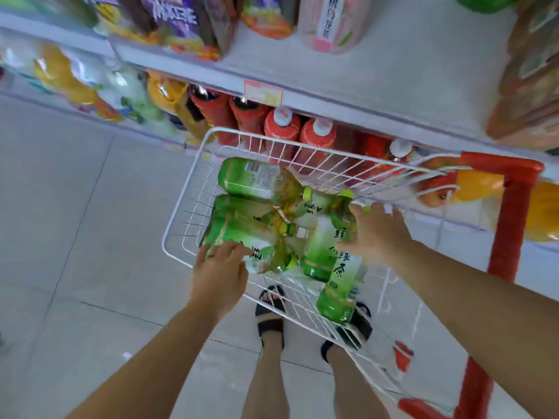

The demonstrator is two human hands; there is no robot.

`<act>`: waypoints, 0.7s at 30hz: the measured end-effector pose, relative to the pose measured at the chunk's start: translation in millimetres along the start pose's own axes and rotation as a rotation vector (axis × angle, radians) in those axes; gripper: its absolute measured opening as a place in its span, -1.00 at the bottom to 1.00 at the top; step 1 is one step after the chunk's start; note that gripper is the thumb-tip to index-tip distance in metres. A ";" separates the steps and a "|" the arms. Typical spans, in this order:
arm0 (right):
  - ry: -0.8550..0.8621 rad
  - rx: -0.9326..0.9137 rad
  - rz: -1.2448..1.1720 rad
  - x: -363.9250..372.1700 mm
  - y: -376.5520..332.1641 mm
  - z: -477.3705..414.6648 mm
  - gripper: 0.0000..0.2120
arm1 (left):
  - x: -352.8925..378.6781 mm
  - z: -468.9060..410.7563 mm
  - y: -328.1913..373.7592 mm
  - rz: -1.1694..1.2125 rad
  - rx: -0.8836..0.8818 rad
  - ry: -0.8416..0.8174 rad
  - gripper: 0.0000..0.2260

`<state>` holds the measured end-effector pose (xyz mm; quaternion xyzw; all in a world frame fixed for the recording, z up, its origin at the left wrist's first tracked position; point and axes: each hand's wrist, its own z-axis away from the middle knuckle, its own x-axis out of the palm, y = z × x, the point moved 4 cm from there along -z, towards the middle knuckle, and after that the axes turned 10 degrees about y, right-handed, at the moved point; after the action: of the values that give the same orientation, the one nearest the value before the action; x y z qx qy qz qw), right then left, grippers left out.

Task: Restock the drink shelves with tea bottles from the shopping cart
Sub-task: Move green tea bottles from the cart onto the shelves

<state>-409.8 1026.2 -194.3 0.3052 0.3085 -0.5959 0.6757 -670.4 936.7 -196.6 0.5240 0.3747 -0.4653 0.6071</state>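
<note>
Several green tea bottles (242,219) lie piled in the white wire basket (181,213) of a shopping cart below me. My left hand (219,273) reaches over the near rim, its fingers curled onto a bottle at the pile's near left. My right hand (378,231) rests on the upper part of a green tea bottle (335,276) that leans against the basket's near right side, thumb and fingers wrapped round it. Motion blur hides how firm either grip is.
The cart has a red frame (508,225) at the right. White shelves (348,98) stand just behind it: red-labelled bottles (281,128) on the lower level, a pink bottle (332,22) and snack bags above. My sandalled feet (269,316) stand on grey floor tiles.
</note>
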 end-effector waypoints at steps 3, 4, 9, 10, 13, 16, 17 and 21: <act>0.050 0.082 -0.189 -7.0 -5.4 -1.2 -0.16 | 1.3 -0.7 0.8 0.008 0.006 0.015 -0.78; 0.096 0.086 -0.283 -9.7 -7.5 -0.9 -0.18 | 1.6 -0.6 0.6 0.009 0.005 0.020 -0.77; 0.258 0.139 -0.731 2.4 -16.1 5.6 -0.02 | -0.4 -0.9 5.6 -0.044 0.007 0.075 -0.79; 0.274 0.177 -0.832 12.6 -16.4 8.0 0.03 | -0.9 -0.9 6.4 -0.052 0.004 0.084 -0.78; 0.262 0.314 -0.982 46.3 -23.5 27.0 0.12 | -1.1 1.3 6.9 -0.040 0.002 0.089 -0.71; 0.213 0.451 -1.029 69.2 -30.9 49.8 0.13 | -2.4 1.7 7.3 -0.033 0.007 0.107 -0.65; 0.206 0.457 -1.044 71.6 -31.2 54.3 0.07 | -2.9 1.9 7.9 -0.037 0.005 0.117 -0.66; 0.201 0.443 -1.123 62.6 -20.7 56.5 -0.18 | -4.0 0.3 8.3 -0.014 -0.042 0.027 -0.75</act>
<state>-421.2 941.4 -208.8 0.2838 0.3532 -0.8793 0.1464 -663.6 937.3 -190.4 0.5148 0.3962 -0.4546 0.6094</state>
